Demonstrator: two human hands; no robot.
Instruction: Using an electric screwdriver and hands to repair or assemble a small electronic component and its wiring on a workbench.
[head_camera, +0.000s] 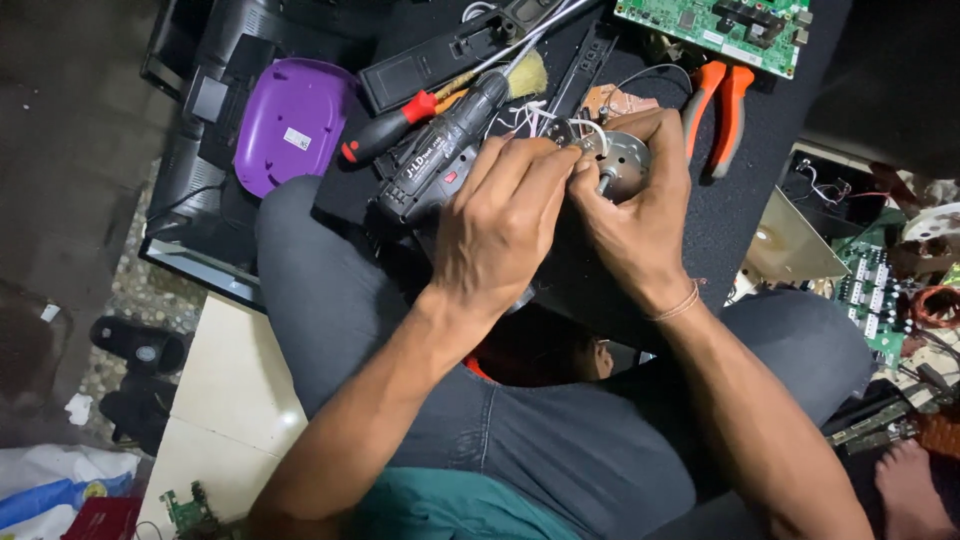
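1. Gripping the small round motor (622, 165) over my lap, my right hand (640, 215) is closed around it.
2. My left hand (500, 225) pinches at its wires (520, 115); casing unopened, work early.

left hand (505, 225) + right hand (640, 215) grip small metal motor (615, 165) | cordless drill (445, 160) just beside

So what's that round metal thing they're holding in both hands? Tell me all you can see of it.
The round metal part looks like a small motor housing: a silvery disc face with small holes and a short shaft sticking out at its centre. The right hand cups it from the side and underneath, while the left hand reaches its fingers to its rim. Thin white wires run off behind it. It is held above a black surface, its face tilted toward the camera.
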